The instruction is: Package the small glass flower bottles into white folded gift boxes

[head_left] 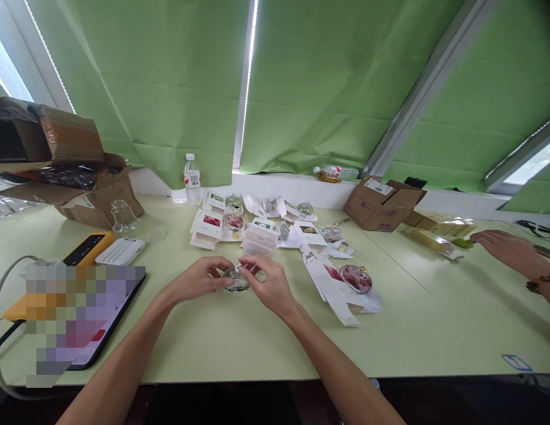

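Observation:
Between my hands, low over the table, is a round clear glass ornament [237, 282] with a silvery top. My left hand [204, 277] has its fingers closed on the glass side. My right hand [268, 282] pinches at the small metal top, partly hiding it. Just beyond lies an opened white box with printed text [260, 237], beside another clear ornament [283, 232]. To the right, an ornament with dark red filling [355, 278] rests by an unfolded white carton [330, 289]. A pinkish-red ornament [234, 221] sits by its box further back on the left.
A tablet [124, 313], a white power bank [120, 252] and a yellow case [91, 248] occupy the left. A water bottle [192, 180] stands behind. Cardboard boxes [381, 203] are at the back. Another person's hand [507, 248] reaches in at right.

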`<state>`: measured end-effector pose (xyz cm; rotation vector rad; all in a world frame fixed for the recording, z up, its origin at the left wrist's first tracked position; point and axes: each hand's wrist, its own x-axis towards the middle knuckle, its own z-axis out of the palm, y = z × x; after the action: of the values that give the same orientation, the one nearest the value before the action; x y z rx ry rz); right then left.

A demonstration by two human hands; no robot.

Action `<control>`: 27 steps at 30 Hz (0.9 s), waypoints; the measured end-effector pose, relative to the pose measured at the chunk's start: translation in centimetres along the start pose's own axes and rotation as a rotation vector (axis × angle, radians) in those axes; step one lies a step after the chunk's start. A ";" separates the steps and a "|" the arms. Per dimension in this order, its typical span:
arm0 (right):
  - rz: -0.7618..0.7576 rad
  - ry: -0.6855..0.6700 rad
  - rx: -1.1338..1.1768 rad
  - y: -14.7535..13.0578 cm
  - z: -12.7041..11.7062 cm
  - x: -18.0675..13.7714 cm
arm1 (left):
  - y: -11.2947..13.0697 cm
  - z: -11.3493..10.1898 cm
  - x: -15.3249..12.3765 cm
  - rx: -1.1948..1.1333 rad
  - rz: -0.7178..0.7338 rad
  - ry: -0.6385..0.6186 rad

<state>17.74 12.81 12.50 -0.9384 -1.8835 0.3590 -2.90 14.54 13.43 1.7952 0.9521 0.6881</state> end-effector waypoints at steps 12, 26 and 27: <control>-0.031 -0.011 -0.002 -0.1 0.2 -0.1 | -0.1 -0.1 0.1 0.025 0.029 -0.019; -0.095 0.018 0.054 0.5 0.8 -0.3 | 0.1 0.0 0.0 0.080 0.054 -0.001; -0.090 0.016 0.064 0.5 0.9 -0.3 | 0.1 0.0 0.0 0.078 0.054 -0.004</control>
<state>17.29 13.06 11.62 -0.8089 -1.8810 0.3547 -2.88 14.57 13.49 1.8958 0.9426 0.6890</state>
